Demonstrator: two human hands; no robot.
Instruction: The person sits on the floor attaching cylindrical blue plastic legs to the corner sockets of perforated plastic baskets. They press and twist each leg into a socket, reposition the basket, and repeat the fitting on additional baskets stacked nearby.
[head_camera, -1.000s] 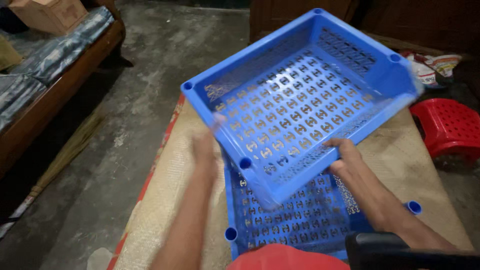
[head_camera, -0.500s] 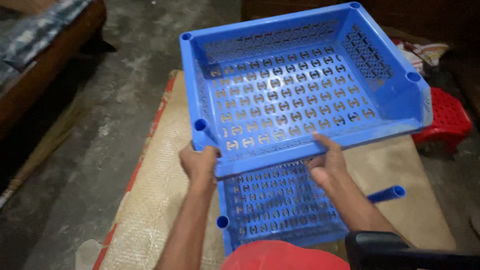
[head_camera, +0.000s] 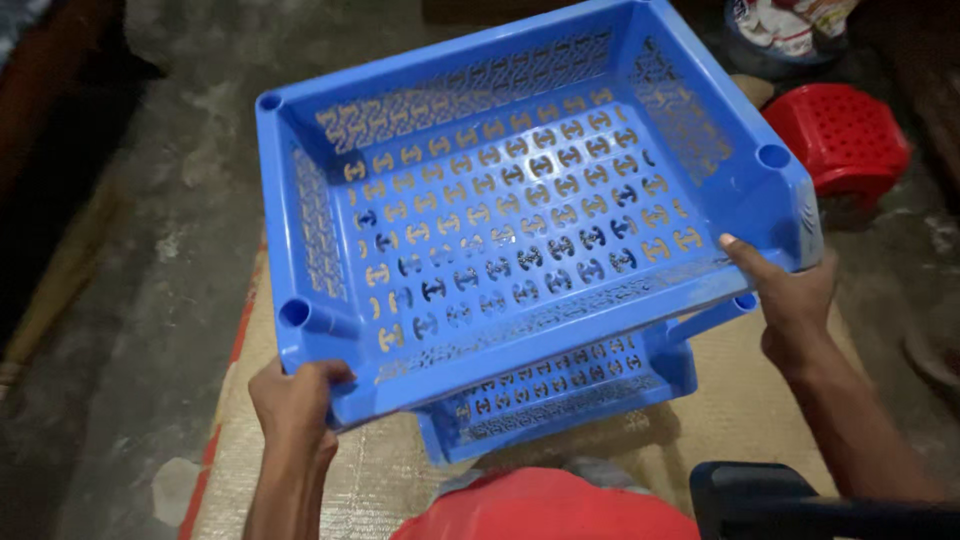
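I hold a blue perforated plastic tray (head_camera: 500, 220) level in both hands, above a second blue tray (head_camera: 560, 395) of the same kind that lies on a woven mat (head_camera: 740, 400). My left hand (head_camera: 295, 400) grips the near left corner of the upper tray, under a round corner socket. My right hand (head_camera: 790, 300) grips its near right corner, thumb on the rim. A blue post (head_camera: 715, 312) sticks up from the lower tray's right corner, just below the upper tray's edge. Most of the lower tray is hidden.
A red plastic stool (head_camera: 840, 140) stands on the concrete floor at the right. A printed bag (head_camera: 790, 25) lies behind it. Wooden furniture (head_camera: 50, 90) runs along the left. A red rounded object (head_camera: 545, 505) and a dark object (head_camera: 790, 505) sit at the bottom edge.
The upper tray has turned from tilted to level and come down toward the lower one. Both hands slid outward to its near corners.
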